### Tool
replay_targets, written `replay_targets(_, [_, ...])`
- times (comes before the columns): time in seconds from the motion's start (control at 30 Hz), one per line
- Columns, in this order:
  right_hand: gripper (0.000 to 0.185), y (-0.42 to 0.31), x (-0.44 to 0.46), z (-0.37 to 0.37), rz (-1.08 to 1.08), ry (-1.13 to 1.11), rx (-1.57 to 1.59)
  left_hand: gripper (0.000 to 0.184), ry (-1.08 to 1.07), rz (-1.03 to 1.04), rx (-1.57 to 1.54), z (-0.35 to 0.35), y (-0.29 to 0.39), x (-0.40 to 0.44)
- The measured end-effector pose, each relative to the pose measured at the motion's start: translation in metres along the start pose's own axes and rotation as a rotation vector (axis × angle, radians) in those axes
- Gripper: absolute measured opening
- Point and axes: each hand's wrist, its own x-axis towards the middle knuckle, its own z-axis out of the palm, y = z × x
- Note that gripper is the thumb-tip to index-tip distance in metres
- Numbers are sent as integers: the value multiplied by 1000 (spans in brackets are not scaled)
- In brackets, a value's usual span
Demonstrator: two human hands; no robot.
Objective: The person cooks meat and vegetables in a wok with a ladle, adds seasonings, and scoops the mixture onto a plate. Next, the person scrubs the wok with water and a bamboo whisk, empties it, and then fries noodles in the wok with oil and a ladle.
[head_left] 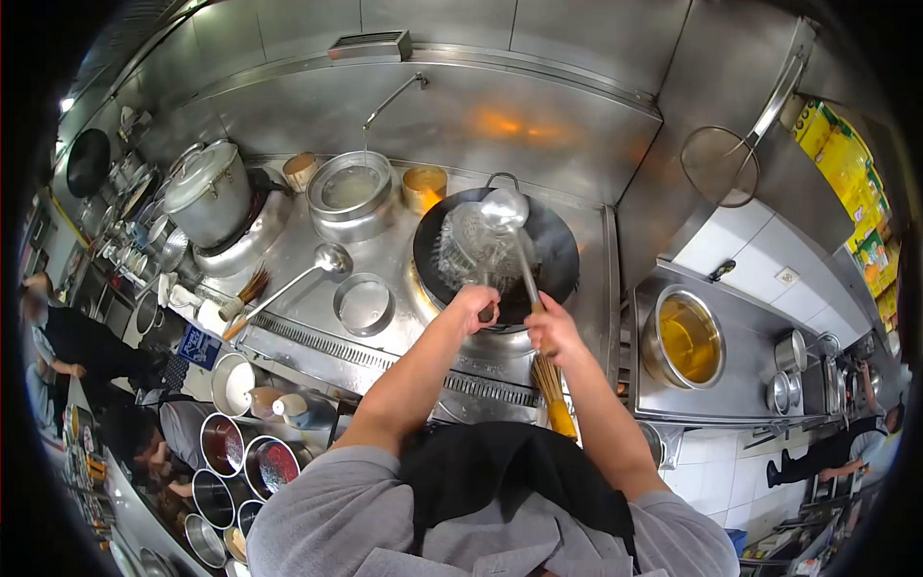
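Observation:
A black wok (562,252) sits on the burner, a loop handle at its far rim. My right hand (555,329) is closed around the handle of a steel ladle (505,209), whose bowl is over the far part of the wok. My left hand (473,308) is closed at the wok's near rim; what its fingers grip is hidden. A shiny, blurred, mesh-like patch (469,245) fills the wok's left half, and I cannot tell if it is a strainer or moving water. A bamboo wok brush (553,392) lies below my right hand.
Left of the wok are a round metal ring (364,304), a second ladle (332,258), a water basin (349,185) under a tap and a lidded stockpot (204,197). A pot of yellow liquid (688,338) stands right. A strainer (719,166) hangs above. People work at both sides.

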Motion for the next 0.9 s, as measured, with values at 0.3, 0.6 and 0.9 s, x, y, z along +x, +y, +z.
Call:
replay_targets(0.3, [85, -44, -38, 13, -47, 26, 269, 76, 730, 598, 1247, -42, -38, -57])
replay_targets(0.6, [75, 22, -72, 6, 7, 195, -765, 56, 387, 455, -88, -172, -85, -132])
replay_targets(0.9, [47, 60, -73, 12, 283, -184, 564, 64, 452, 159, 205, -319, -142, -117])
